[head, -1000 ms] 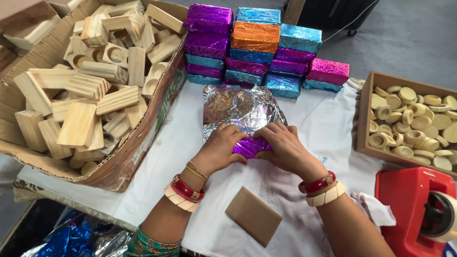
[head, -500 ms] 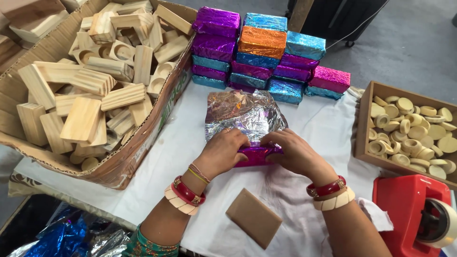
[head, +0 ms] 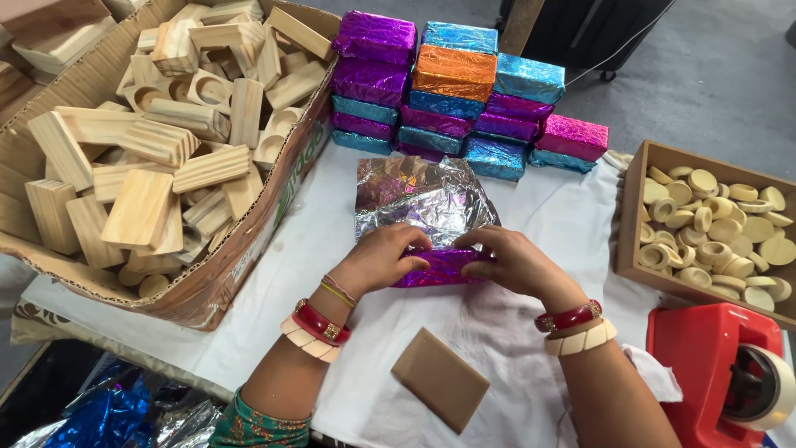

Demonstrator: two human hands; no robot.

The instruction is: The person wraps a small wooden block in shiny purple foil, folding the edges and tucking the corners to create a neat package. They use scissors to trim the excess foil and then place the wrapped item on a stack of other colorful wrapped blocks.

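Both hands clamp on a block half-wrapped in purple foil [head: 439,267], mid-table on the white cloth [head: 547,207]. Left hand [head: 381,259] grips the left end, right hand [head: 514,261] the right end, fingers curled over the top; the hands sit close together with the block between them. The loose foil sheet [head: 423,199] fans out behind the block, silver side up, crinkled.

Handling, judged: foil is thin, tears and creases easily, slick on the shiny side; the core looks stiff and light, likely one of the wooden blocks. Best hold is at the short ends, pressing folds flat against the hard faces.

Room: cardboard box of wooden blocks [head: 166,141] is near on the left, stack of foil-wrapped blocks [head: 456,91] just behind the sheet, tray of wooden rings [head: 713,232] well to the right, red tape dispenser [head: 721,365] at front right. A brown card piece [head: 439,377] lies just in front, between the forearms. Open cloth is on both sides of the hands.
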